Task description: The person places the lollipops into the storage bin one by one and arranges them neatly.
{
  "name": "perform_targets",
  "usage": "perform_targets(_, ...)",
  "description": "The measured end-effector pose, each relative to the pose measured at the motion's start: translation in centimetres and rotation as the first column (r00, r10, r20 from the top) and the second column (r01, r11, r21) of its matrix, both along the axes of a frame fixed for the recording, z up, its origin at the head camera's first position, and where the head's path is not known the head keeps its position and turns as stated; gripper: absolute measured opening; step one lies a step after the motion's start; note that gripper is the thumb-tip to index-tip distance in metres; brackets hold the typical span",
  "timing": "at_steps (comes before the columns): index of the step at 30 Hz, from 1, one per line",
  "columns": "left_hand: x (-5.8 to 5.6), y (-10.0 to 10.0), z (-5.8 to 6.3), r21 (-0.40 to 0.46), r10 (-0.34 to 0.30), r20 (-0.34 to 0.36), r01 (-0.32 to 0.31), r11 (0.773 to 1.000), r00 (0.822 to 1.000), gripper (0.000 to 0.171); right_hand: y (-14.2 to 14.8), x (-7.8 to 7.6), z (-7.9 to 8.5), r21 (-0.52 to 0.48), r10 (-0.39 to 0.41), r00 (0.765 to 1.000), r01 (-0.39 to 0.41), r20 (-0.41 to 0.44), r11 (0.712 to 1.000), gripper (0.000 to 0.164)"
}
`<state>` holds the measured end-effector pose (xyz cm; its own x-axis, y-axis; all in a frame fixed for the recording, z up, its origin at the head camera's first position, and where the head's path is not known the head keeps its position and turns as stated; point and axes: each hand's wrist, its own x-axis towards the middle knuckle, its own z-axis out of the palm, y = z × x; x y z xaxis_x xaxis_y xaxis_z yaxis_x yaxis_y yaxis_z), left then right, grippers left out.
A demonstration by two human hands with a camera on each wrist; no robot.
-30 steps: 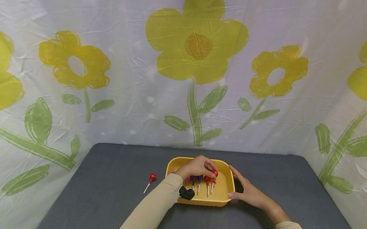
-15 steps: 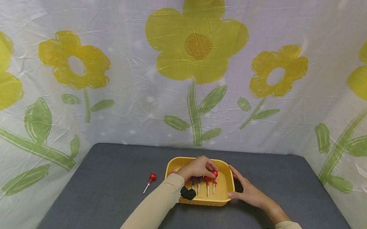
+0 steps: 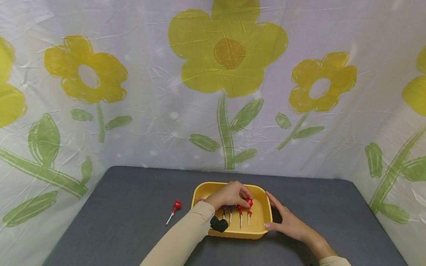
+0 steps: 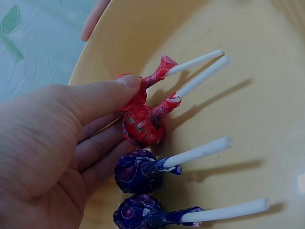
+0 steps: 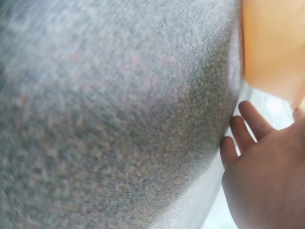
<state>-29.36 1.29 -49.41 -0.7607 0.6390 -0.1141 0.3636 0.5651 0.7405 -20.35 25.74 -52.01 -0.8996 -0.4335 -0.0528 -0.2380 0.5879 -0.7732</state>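
My left hand (image 3: 229, 194) reaches into a yellow tray (image 3: 255, 236) and pinches a red-wrapped lollipop (image 4: 153, 78) by its head, thumb on top. That head is partly hidden by the thumb. Right beside it lies a second red lollipop (image 4: 143, 126), then two dark purple lollipops (image 4: 138, 171), all with white sticks pointing toward the tray's near side. A bit of pink (image 3: 201, 200) shows by the left wrist. My right hand (image 3: 289, 223) rests against the tray's right end, thumb at the near corner and fingers along the rim, spread and nearly straight.
Left of the tray, another red lollipop (image 3: 177, 205) lies on the dark grey table (image 3: 127, 227). A white cloth backdrop (image 3: 150, 101) with yellow flowers rises behind the table and at both sides. Black wrist cameras sit on both sleeves.
The left hand stays almost in place; the pinched red lollipop's stick has shifted slightly to the right. The right hand and the tray are still.
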Motion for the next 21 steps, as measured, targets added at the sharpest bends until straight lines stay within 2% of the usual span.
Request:
perform_targets(11,-0.12,0.12,-0.48,-0.024,0.001,-0.015,-0.002,1.000,1.000,0.022,0.03,0.09,-0.09,0.010,-0.005,1.000,0.005,0.002,1.000,0.099)
perform_targets(21,-0.07,0.19,-0.22,-0.035,-0.007,-0.044,0.005,0.999,0.999,0.022,0.08,0.04,-0.10,0.020,-0.010,1.000,0.010,-0.007,1.000,0.100)
